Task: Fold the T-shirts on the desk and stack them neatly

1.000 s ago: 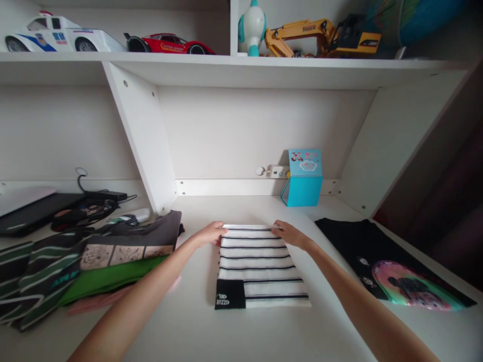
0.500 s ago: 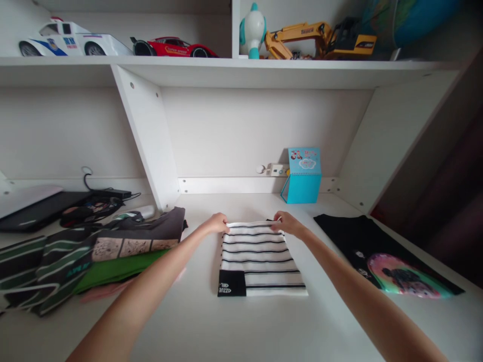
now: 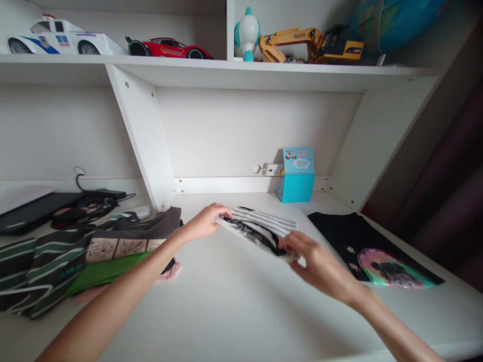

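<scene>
One folded striped garment (image 3: 260, 229) is held above the desk (image 3: 226, 306) by two hands — the left hand (image 3: 204, 221) is closed on its far left edge, the right hand (image 3: 320, 266) is closed on its near right corner, and the cloth is tilted between them, clear of the surface. Just left of it, one pile of clothes (image 3: 94, 251) is spread on the desk; at least three pieces are counted in it — a green-striped one, a grey printed one and a plain green one. To the right, one black printed shirt (image 3: 370, 251) is laid flat. One blue box (image 3: 296, 176) is stood against the back wall. On the shelf (image 3: 226, 70) above, two toy cars (image 3: 113, 42) and one yellow toy excavator (image 3: 309, 42) are lined up.
</scene>
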A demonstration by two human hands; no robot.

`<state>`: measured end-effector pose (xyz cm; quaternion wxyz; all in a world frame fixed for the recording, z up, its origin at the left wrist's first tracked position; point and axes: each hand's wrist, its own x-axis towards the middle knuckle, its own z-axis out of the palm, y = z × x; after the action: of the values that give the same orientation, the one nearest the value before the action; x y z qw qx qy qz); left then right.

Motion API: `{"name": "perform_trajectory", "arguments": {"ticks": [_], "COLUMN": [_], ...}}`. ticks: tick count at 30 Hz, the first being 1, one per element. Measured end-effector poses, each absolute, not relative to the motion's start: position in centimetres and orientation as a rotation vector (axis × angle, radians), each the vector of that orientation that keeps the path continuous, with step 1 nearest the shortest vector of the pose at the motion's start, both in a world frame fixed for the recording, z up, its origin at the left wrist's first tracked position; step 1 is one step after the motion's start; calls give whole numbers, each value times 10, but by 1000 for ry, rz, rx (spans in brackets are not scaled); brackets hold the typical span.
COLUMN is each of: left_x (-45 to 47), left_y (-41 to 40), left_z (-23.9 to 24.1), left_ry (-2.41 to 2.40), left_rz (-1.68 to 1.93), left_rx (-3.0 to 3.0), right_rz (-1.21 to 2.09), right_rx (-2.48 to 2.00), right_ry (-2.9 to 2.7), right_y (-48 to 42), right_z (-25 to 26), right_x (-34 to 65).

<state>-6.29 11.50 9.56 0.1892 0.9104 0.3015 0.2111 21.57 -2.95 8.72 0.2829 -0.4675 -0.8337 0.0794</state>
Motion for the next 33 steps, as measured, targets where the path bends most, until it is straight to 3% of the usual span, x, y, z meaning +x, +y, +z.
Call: {"name": "perform_trajectory", "arguments": {"ticks": [4,8,14,19,24,26,30,33], "left_x": [-69,-31,12,-24,-44,-37,-17,-7], "left_y": [96,46,-9,22,71,85,101,108], "left_z": [64,59,37,24,11,5,-8,-16], "left_ry": [901,805,642,934,1176,1250,1352,1364], "left_rz": [106,313,273,325,301,278,263,211], "left_rx": [2662,2671,2810,2868,2765,2711,2663,2605], "right_rz": [507,293,81,-8,429,446,175,190], "right_rx": [-1234,-1394,-1612,-1697,-1377,-1224,-1623,-1900], "right_ry": [-2428,-2299,-2359,-2325,-2446,-2488,-2248,-2143], "right_y": [-33,13,42,-13,-67,-62,-4,46], "right_z": [56,30,-4,2,30,37,21,-7], "right_x": [217,240,252,223,165,158,185,214]}}
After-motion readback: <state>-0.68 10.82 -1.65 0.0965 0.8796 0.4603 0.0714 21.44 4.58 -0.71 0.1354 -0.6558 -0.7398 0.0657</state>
